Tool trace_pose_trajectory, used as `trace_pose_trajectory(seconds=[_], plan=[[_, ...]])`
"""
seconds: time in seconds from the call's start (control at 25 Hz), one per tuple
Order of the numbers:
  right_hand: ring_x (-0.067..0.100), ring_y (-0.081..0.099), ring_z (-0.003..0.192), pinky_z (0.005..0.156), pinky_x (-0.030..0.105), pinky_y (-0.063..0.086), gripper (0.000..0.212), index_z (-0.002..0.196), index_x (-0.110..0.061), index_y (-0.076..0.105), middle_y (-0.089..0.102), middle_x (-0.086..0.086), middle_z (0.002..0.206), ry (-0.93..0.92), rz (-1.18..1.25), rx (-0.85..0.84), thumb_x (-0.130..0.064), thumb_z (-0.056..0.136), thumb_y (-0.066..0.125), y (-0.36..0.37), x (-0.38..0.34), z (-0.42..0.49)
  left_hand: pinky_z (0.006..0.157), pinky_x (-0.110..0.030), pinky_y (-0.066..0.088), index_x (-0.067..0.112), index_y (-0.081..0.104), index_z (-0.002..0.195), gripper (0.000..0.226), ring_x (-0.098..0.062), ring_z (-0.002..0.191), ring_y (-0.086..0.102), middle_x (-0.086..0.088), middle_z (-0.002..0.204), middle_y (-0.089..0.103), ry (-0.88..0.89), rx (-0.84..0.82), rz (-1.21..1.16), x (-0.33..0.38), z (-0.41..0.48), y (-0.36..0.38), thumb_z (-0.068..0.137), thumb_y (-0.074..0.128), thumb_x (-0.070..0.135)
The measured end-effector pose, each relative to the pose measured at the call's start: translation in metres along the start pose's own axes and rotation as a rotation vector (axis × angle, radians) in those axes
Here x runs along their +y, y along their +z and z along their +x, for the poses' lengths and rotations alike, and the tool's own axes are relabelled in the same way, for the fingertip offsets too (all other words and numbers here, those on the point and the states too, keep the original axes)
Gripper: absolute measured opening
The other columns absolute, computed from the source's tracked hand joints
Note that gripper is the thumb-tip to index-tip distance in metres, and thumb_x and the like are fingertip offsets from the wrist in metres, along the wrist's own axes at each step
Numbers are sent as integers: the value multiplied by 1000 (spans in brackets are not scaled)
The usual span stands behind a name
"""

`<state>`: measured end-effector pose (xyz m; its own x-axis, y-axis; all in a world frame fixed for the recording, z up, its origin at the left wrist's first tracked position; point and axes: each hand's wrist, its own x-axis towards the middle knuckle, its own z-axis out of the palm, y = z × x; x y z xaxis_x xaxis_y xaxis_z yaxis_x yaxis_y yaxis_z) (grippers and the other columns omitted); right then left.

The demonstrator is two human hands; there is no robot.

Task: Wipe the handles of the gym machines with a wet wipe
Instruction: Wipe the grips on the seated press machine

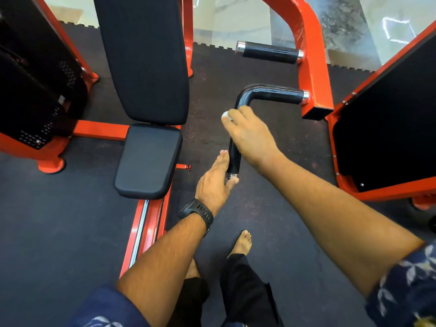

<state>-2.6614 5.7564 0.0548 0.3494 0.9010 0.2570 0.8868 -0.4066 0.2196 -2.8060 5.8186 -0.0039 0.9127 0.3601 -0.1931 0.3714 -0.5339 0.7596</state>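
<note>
A black L-shaped handle (259, 92) juts from the red machine arm (313, 74) and bends down toward me. My right hand (250, 135) wraps the handle's lower leg from above, with a bit of white wet wipe (225, 115) showing at the fingertips. My left hand (215, 182), with a black watch on the wrist, holds the handle's chrome-capped bottom end (232, 174), fingers along its left side. A second, straight black handle (269, 52) sits higher on the same arm, untouched.
The machine's black seat (147, 161) and backrest (144, 57) stand to the left on a red frame (144, 230). A red adjuster pin (185, 166) sticks out beside the seat. Other red-and-black machines flank both sides. My bare feet (241, 244) stand on dark rubber flooring.
</note>
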Motion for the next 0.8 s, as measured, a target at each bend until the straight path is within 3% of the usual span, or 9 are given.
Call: trace_pose_trajectory(seconds=[0.08, 0.2, 0.32, 0.36, 0.52, 0.64, 0.72, 0.8], plan=[[27, 55, 93, 70, 31, 49, 30, 112, -2, 65, 60, 8, 105, -139, -160, -68, -5, 91, 45, 3, 4, -7, 114, -34, 36, 21, 16, 160, 84, -18, 145, 36, 1, 162, 31, -2, -2, 0, 3, -1, 1, 94, 68, 20], [29, 54, 110, 64, 31, 55, 28, 120, -1, 60, 57, 9, 113, -58, -64, -86, -6, 93, 54, -3, 23, 2, 112, -30, 35, 22, 8, 161, 87, -19, 144, 37, 1, 163, 28, 25, -27, -7, 5, 2, 1, 95, 66, 18], [32, 55, 116, 97, 34, 47, 22, 107, -4, 69, 63, 9, 108, -319, -323, -217, -9, 90, 57, -4, 19, 13, 110, -30, 36, 24, 3, 161, 90, -21, 142, 41, 0, 164, 26, 12, -47, -7, 7, 0, -1, 96, 64, 16], [32, 55, 116, 101, 35, 43, 21, 105, -5, 70, 64, 10, 107, -340, -369, -232, -10, 90, 57, -2, 22, 11, 109, -31, 37, 25, 1, 161, 91, -22, 142, 41, 0, 164, 26, 16, -55, -2, 7, 0, -1, 96, 64, 15], [32, 51, 114, 91, 36, 49, 21, 110, 0, 64, 58, 13, 111, -47, -184, -264, -5, 92, 54, -12, 42, 36, 109, -30, 38, 23, 0, 160, 91, -20, 144, 38, 4, 167, 15, 55, -63, 8, 7, 3, -1, 96, 63, 13], [28, 55, 105, 89, 34, 47, 13, 97, -6, 68, 60, 8, 100, -93, -243, -230, -6, 86, 61, -9, 43, 36, 109, -31, 38, 23, 0, 160, 91, -20, 144, 38, 5, 167, 15, 50, -64, 3, 5, 2, 0, 96, 63, 13], [30, 54, 104, 72, 38, 50, 10, 96, -5, 63, 57, 11, 103, 139, -55, -171, -1, 86, 62, -17, 49, 42, 110, -29, 37, 23, 0, 160, 90, -17, 146, 34, 6, 167, 13, 67, -73, 7, 5, 2, -2, 96, 63, 14], [33, 51, 105, 60, 36, 42, 22, 97, -4, 58, 54, 14, 107, 358, 24, -122, 9, 79, 62, -19, 50, 45, 111, -32, 37, 23, 0, 160, 90, -16, 146, 33, 7, 167, 12, 63, -74, 3, 7, 3, -2, 96, 62, 14]])
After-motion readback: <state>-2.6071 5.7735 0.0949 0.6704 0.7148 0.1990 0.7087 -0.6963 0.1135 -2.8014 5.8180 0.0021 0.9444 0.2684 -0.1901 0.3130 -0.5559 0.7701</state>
